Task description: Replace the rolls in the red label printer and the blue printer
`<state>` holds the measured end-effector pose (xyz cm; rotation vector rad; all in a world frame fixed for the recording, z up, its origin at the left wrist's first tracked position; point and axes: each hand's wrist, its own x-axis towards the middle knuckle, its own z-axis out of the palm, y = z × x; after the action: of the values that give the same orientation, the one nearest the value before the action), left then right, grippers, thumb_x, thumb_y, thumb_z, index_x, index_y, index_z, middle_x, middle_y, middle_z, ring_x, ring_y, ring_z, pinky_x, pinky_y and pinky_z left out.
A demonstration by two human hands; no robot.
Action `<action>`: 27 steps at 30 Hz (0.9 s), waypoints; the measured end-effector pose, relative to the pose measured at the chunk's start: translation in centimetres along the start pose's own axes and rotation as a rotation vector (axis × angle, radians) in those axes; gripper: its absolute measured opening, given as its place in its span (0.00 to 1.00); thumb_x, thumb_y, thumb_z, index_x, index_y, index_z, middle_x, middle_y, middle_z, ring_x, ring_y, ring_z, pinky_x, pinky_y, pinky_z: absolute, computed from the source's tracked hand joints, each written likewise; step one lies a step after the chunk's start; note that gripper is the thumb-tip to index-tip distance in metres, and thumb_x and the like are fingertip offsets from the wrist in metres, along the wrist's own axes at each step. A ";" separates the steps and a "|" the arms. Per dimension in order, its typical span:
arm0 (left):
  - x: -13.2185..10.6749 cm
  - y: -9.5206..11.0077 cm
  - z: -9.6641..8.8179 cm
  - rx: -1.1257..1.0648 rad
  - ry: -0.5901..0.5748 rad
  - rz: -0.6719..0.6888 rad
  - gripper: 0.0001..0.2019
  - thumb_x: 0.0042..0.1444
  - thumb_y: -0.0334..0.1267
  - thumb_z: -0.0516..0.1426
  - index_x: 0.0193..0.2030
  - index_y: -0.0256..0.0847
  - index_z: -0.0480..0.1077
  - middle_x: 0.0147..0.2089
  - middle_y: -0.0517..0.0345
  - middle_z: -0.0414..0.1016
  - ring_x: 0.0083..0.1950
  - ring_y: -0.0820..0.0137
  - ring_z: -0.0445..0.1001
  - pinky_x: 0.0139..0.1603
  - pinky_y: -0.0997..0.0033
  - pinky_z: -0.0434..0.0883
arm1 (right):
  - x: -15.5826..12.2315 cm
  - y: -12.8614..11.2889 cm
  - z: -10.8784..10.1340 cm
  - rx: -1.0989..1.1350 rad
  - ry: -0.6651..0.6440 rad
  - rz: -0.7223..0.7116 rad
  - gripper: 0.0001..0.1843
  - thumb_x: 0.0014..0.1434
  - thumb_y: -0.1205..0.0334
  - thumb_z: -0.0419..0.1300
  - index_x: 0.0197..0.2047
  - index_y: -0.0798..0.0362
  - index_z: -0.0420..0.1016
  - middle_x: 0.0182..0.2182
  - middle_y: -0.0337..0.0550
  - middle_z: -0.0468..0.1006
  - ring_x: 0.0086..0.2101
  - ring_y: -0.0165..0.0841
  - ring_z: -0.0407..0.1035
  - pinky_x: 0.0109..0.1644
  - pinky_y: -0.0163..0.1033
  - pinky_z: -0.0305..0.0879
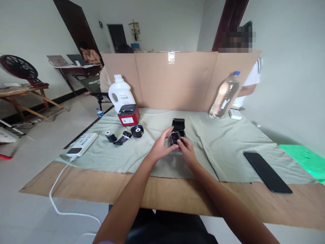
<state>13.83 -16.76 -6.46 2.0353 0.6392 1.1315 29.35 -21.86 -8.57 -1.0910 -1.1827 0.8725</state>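
Observation:
My left hand (pixel 162 145) and my right hand (pixel 187 150) meet near the middle of the cloth. Between their fingertips is a small, dark, shiny block (pixel 175 138), which may be in clear wrapping; its exact kind is unclear. Both hands have their fingers closed on its sides. Right behind it a small black box-like device (pixel 178 124) stands with its lid raised, its lower part largely hidden by the hands and the block. To the left lie small black-wrapped paper rolls (pixel 137 132), one with a dark strip of wrapping trailing from it.
A red and black box (pixel 129 115) stands before a white jug (pixel 122 91). A power strip (pixel 82 144) lies left, a phone (pixel 267 172) right. A clear bottle (pixel 224 96) leans by the cardboard screen (pixel 175 81). A person (pixel 251 76) stands behind it.

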 end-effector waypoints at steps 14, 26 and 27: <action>1.2 -1.7 -0.6 -0.465 0.199 -0.288 0.29 0.42 0.47 0.71 0.50 0.37 0.75 0.48 0.46 0.81 0.48 0.60 0.79 0.46 0.64 0.75 | -0.4 0.3 1.1 0.203 -0.111 0.066 0.25 0.58 0.41 0.62 0.48 0.51 0.70 0.27 0.38 0.73 0.23 0.28 0.60 0.26 0.35 0.56; -2.8 -6.3 -14.2 0.613 0.848 -0.637 0.21 0.49 0.37 0.65 0.51 0.38 0.73 0.46 0.51 0.80 0.46 0.62 0.79 0.51 0.65 0.73 | -1.7 1.2 2.5 0.171 -0.203 0.151 0.27 0.58 0.42 0.62 0.54 0.50 0.69 0.38 0.46 0.78 0.25 0.28 0.60 0.30 0.38 0.58; -3.0 -6.3 -14.2 0.655 0.825 -0.694 0.21 0.49 0.36 0.65 0.51 0.38 0.73 0.47 0.50 0.80 0.48 0.61 0.79 0.52 0.65 0.73 | -1.6 1.2 2.5 0.172 -0.198 0.156 0.27 0.57 0.42 0.63 0.53 0.50 0.69 0.38 0.46 0.78 0.25 0.28 0.60 0.30 0.38 0.58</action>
<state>-0.49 -10.07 -7.74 1.4723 2.1579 1.3850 26.67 -22.59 -10.12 -0.9821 -1.1702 1.2040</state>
